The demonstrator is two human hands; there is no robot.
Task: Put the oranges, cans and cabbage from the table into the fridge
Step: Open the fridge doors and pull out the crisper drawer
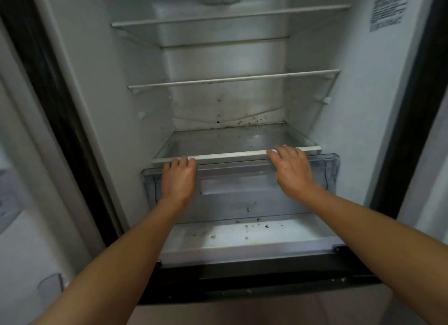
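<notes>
The fridge [116, 82] stands open in front of me, with nothing on its shelves. My left hand [179, 176] and my right hand [292, 169] both rest on the front of the clear plastic drawer [232, 186], fingers curled over its top edge, just under the white rim of the lowest glass shelf [230, 155]. The drawer looks slightly pulled out. No oranges, cans or cabbage are in view.
Two more glass shelves [232, 78] sit above, bare. The fridge floor [242, 237] below the drawer has dark specks and stains. The open door [21, 203] with its door bins is at my left. A wooden floor shows at the bottom.
</notes>
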